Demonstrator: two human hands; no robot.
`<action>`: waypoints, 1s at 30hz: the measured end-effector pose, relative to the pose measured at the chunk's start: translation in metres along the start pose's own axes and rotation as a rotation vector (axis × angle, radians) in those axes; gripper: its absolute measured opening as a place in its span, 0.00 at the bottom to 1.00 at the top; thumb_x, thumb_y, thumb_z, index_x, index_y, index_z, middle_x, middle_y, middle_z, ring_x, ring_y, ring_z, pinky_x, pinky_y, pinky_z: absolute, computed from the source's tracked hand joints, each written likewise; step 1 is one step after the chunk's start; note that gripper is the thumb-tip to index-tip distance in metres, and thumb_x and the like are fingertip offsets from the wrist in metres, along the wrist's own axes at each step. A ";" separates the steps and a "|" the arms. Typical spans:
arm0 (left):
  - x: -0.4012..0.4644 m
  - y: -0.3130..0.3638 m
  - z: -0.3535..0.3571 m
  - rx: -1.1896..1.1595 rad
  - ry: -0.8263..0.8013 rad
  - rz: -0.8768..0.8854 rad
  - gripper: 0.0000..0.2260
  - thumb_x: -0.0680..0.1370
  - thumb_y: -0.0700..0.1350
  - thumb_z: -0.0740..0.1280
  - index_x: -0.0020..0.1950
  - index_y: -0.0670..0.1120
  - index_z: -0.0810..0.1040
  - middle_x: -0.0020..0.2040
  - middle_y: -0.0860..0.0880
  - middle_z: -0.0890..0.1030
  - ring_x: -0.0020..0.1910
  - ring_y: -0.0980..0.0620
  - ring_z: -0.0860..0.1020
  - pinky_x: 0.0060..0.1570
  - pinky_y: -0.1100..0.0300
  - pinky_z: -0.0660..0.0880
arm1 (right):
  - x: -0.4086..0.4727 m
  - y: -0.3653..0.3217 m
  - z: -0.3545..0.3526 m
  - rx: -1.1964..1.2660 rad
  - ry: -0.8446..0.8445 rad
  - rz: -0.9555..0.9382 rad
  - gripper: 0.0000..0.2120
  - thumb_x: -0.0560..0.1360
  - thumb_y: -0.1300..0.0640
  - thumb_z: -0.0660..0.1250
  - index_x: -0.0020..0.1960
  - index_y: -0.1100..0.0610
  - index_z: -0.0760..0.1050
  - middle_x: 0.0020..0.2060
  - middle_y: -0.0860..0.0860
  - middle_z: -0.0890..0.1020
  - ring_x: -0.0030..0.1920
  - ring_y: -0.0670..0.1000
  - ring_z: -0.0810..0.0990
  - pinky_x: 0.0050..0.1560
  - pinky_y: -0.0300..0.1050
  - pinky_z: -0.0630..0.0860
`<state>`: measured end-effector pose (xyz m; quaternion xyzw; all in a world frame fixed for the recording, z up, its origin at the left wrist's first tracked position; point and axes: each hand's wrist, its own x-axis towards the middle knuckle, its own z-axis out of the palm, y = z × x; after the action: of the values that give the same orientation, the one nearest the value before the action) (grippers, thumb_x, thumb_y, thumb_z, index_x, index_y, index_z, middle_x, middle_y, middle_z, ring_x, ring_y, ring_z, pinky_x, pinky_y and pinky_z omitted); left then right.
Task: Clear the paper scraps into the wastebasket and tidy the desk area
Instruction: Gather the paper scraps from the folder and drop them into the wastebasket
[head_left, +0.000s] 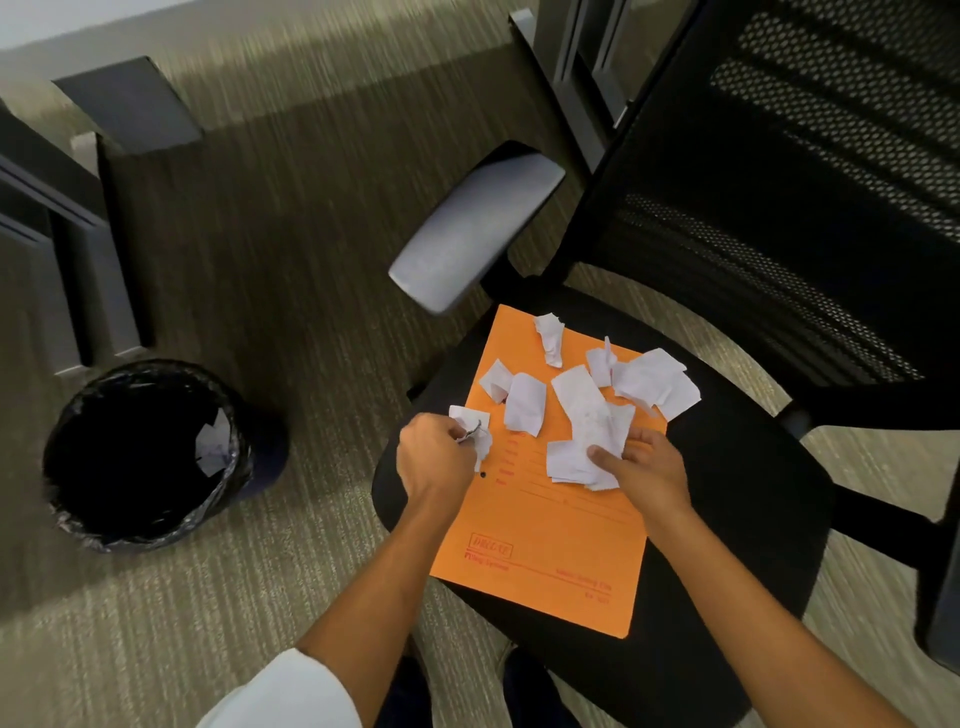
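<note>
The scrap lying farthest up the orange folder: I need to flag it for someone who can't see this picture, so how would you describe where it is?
Find the black office chair, whose seat holds an orange folder strewn with white paper scraps. The scrap lies near the folder's far edge, close to the grey armrest. It alone sits apart, crumpled into a narrow twisted strip.

Paper scraps (582, 400) lie on the file folder (545, 530) just beyond both hands, folder on the chair seat (727, 519), wastebasket (93, 525) left of the left hand (434, 457).
</note>
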<state>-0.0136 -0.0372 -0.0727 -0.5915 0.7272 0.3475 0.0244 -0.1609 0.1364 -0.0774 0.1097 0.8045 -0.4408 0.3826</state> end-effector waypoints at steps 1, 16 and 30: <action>0.001 0.000 -0.001 -0.010 0.002 -0.006 0.03 0.75 0.42 0.75 0.42 0.43 0.87 0.45 0.45 0.86 0.34 0.51 0.79 0.33 0.61 0.73 | -0.005 0.000 -0.005 0.066 -0.036 0.020 0.17 0.71 0.61 0.79 0.55 0.52 0.77 0.46 0.47 0.85 0.48 0.48 0.84 0.47 0.47 0.80; 0.015 -0.015 -0.009 -0.193 -0.017 -0.047 0.09 0.71 0.44 0.79 0.48 0.42 0.87 0.48 0.43 0.86 0.44 0.47 0.81 0.40 0.57 0.74 | -0.049 -0.006 0.046 0.309 -0.517 0.069 0.11 0.76 0.63 0.71 0.56 0.53 0.82 0.49 0.48 0.89 0.48 0.47 0.87 0.44 0.40 0.83; 0.028 -0.042 -0.031 -0.275 -0.377 0.085 0.05 0.77 0.40 0.72 0.45 0.40 0.87 0.44 0.39 0.86 0.45 0.41 0.84 0.44 0.44 0.81 | -0.041 -0.008 0.118 0.019 -0.307 -0.120 0.06 0.74 0.54 0.77 0.50 0.48 0.84 0.50 0.41 0.83 0.54 0.47 0.81 0.56 0.48 0.80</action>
<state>0.0267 -0.0799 -0.0816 -0.4826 0.6800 0.5482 0.0644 -0.0760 0.0444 -0.0810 -0.0035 0.7374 -0.4822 0.4731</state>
